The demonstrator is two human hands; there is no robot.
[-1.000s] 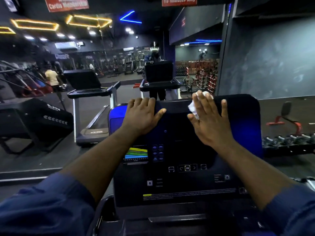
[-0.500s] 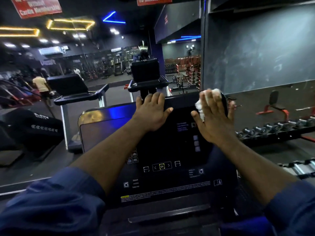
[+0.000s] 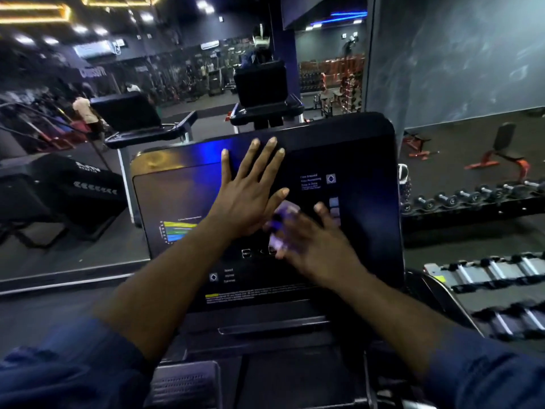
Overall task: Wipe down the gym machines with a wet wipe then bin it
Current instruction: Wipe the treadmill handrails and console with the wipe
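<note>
left hand (image 3: 250,193): flat on the treadmill console (image 3: 359,154), upper middle, fingers straight and spread, holding nothing.
wet wipe (image 3: 280,228): pale, crumpled, on the console face just below the left thumb, touching the right hand's fingers.
right hand (image 3: 315,249): lies over the wipe, motion-blurred; cannot tell whether it presses flat or pinches.
dumbbell rack (image 3: 472,199): far right, beyond the console.
</note>
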